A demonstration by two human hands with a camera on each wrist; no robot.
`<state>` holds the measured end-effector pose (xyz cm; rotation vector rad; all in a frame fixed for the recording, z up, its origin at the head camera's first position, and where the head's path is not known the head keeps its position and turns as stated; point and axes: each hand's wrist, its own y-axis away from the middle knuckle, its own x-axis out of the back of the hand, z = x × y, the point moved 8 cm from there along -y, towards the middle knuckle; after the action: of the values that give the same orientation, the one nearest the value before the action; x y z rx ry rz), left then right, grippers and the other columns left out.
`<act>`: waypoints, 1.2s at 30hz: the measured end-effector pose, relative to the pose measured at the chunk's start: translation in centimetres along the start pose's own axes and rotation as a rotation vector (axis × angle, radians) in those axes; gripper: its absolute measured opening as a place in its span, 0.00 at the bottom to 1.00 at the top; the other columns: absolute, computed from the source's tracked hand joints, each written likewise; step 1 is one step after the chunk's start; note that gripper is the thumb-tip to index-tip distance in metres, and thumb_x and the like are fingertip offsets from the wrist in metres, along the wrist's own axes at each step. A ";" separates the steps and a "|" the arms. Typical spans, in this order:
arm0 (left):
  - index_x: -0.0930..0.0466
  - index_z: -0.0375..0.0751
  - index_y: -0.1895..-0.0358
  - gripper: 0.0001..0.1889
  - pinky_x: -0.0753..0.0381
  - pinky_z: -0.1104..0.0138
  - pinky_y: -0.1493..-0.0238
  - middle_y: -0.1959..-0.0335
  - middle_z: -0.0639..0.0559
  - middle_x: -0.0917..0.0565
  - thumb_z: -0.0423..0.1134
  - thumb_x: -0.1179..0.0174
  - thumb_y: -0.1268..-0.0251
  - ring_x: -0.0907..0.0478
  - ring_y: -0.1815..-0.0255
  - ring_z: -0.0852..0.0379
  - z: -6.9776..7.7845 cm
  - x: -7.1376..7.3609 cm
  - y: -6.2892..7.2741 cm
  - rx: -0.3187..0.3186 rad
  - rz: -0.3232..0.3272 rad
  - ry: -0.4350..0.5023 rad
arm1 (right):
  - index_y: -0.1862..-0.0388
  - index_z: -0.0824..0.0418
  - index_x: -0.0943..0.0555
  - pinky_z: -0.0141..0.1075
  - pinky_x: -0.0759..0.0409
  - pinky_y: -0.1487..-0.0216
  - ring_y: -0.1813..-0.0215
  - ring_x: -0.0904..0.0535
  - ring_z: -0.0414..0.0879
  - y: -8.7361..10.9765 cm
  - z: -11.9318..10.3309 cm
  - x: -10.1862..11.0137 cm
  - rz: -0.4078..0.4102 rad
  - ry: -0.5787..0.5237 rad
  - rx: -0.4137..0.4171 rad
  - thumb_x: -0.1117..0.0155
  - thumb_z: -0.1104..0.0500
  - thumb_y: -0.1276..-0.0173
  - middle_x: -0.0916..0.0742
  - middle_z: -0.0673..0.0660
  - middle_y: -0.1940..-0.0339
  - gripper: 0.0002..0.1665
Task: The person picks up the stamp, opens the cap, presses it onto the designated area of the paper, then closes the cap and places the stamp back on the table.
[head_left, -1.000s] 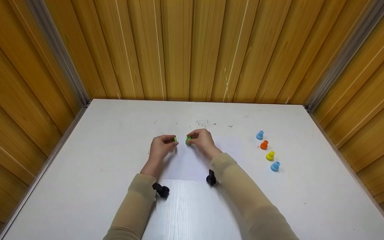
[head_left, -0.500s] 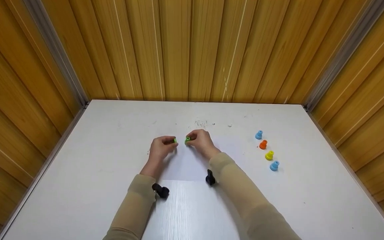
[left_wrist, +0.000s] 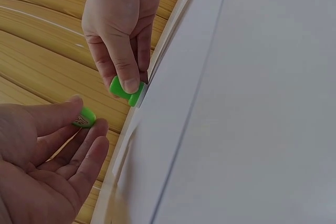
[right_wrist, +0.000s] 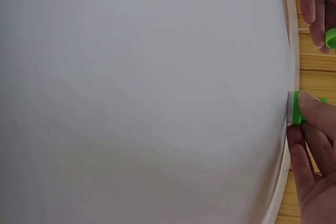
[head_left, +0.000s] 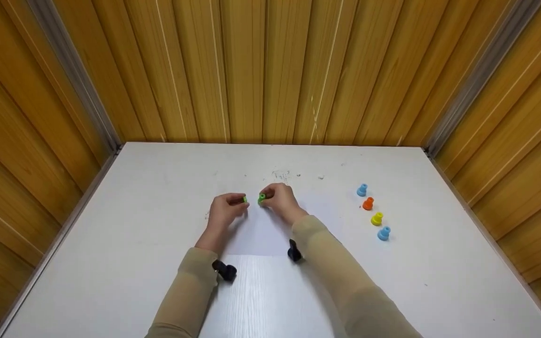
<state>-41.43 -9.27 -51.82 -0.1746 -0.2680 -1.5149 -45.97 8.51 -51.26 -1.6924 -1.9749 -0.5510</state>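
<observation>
In the head view my left hand (head_left: 222, 212) pinches a small green cap between thumb and fingers. A printed mark shows on this cap (left_wrist: 84, 118) in the left wrist view. My right hand (head_left: 283, 202) pinches a green toy stamp (head_left: 261, 198) by its body, a short way to the right of the cap. The stamp's pale end (left_wrist: 140, 96) points away from the fingers, down toward a white sheet of paper (head_left: 261, 241). Whether it touches the paper I cannot tell. Cap and stamp are apart.
On the right of the white table (head_left: 111, 263) stand more stamps in a loose row: a blue stamp (head_left: 362, 190), an orange stamp (head_left: 368, 203), a yellow stamp (head_left: 377, 218) and another blue stamp (head_left: 383, 233). Wood-look walls (head_left: 247, 70) enclose the table's back and sides.
Both hands keep their hold and stay almost in place over the paper. The head view has drifted a little, so the table and stamps appear shifted slightly left.
</observation>
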 end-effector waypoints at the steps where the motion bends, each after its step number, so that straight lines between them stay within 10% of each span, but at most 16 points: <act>1: 0.14 0.35 0.43 0.17 0.11 0.65 0.54 0.50 0.40 0.11 0.32 0.30 0.35 0.14 0.51 0.50 -0.1 0.0 0.0 0.003 0.000 -0.001 | 0.57 0.63 0.12 0.36 0.13 0.48 0.55 0.11 0.47 0.0 0.1 -0.1 -0.001 -0.001 -0.004 0.23 0.69 0.40 0.08 0.58 0.59 0.12; 36: 0.14 0.31 0.44 0.17 0.12 0.67 0.59 0.53 0.38 0.11 0.31 0.30 0.36 0.15 0.58 0.54 0.2 0.0 -0.1 -0.047 0.002 0.003 | 0.57 0.63 0.12 0.36 0.13 0.49 0.56 0.12 0.47 -0.3 0.2 0.0 -0.001 -0.013 -0.017 0.22 0.69 0.41 0.08 0.58 0.60 0.12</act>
<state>-41.57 -9.20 -51.62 -0.2098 -0.2304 -1.5198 -46.23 8.61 -51.43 -1.7094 -1.9860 -0.5594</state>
